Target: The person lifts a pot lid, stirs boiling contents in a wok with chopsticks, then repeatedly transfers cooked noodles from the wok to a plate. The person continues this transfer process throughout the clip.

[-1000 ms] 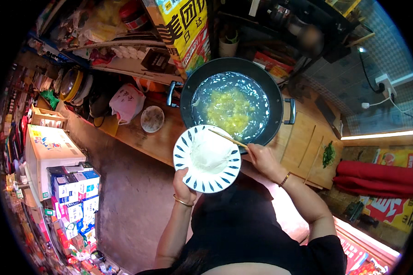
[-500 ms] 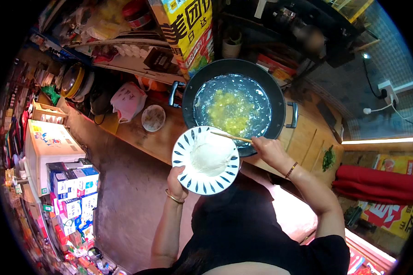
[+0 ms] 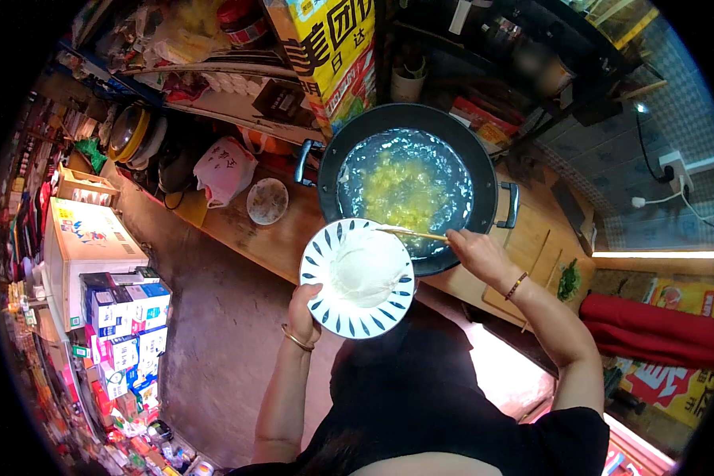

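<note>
the left hand (image 3: 300,314) grips the plate (image 3: 355,325) of white paste (image 3: 363,275) at the pot's (image 3: 487,178) near edge; the right hand (image 3: 482,258), beside the pot, pinches a stick (image 3: 422,234). too steep a tilt potward could slip the paste in whole, splashing the liquid (image 3: 451,178).

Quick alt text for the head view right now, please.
A person's left hand holds a patterned white plate of pale, smooth mixture, overlapping the near edge of a black pan of liquid and yellow pieces. The right hand holds a thin stick reaching the plate's far side. Chopped greens lie to the right.
</note>
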A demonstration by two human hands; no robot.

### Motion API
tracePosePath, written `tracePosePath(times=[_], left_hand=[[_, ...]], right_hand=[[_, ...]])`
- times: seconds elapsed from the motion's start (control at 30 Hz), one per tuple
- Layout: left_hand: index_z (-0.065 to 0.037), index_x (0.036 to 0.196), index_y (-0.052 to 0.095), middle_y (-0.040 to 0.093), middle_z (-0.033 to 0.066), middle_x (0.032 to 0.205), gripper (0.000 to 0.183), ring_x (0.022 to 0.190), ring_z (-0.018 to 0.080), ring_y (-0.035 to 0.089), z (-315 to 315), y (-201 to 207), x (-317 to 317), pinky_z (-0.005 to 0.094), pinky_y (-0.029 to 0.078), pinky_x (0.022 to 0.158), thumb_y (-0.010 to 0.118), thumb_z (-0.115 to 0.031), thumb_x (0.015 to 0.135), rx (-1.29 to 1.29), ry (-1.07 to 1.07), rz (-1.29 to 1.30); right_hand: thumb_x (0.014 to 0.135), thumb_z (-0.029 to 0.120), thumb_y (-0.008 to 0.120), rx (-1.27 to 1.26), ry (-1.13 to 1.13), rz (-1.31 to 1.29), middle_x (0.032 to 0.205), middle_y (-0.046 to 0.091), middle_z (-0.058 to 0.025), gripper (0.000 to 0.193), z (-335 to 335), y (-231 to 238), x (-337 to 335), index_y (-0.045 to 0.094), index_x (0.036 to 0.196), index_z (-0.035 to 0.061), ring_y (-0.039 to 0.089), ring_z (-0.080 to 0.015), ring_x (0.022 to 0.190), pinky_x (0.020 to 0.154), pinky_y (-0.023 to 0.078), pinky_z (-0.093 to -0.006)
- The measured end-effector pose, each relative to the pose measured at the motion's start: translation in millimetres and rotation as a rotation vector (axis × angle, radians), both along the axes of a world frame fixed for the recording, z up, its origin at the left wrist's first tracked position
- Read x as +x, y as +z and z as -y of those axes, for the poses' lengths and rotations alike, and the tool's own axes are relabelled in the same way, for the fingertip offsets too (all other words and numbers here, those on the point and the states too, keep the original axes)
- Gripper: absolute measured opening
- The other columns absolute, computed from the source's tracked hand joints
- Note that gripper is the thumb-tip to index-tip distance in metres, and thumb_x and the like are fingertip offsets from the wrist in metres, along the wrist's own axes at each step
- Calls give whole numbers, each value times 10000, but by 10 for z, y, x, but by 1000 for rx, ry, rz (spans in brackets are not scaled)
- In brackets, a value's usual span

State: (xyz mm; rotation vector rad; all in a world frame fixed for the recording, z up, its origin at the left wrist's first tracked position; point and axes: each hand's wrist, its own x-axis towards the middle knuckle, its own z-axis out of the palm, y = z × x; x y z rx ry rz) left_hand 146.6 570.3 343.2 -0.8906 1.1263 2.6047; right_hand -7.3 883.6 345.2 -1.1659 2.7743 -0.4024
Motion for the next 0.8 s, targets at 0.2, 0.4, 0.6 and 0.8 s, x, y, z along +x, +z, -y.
tracePosePath(times=[0.2, 0.4, 0.6, 0.8], left_hand=[[75, 1207, 424, 548, 167, 1144, 514, 1020, 266, 561, -52, 150, -135, 352, 441, 894, 484, -192, 772, 27, 48, 21], [47, 1175, 471, 578, 126, 1092, 457, 976, 230, 576, -8, 237, -170, 326, 461, 849, 494, -191, 785, 101, 101, 60], [52, 1199, 440, 544, 164, 1157, 507, 1028, 272, 556, -57, 323, -235, 380, 458, 889, 472, -233, 782, 51, 81, 66], [56, 1204, 435, 546, 161, 1156, 503, 1043, 266, 552, -64, 271, -179, 377, 454, 891, 473, -230, 793, 36, 63, 65]], right_hand=[[863, 246, 528, -6, 32, -56, 691, 562, -88, 168, -77, -52, -118, 523, 947, 101, 583, -294, 590, 498, 450, -412], [863, 250, 531, -4, 59, 158, 739, 591, -149, 209, -245, 145, -540, 572, 865, 46, 574, -353, 668, 573, 453, -429], [817, 171, 529, 367, -177, 71, 752, 633, -160, 197, -296, -134, -885, 658, 759, 34, 629, -304, 687, 593, 494, -392], [780, 86, 501, 369, -93, -90, 691, 638, -142, 155, 122, -75, -454, 625, 695, 50, 649, -265, 648, 552, 516, -373]])
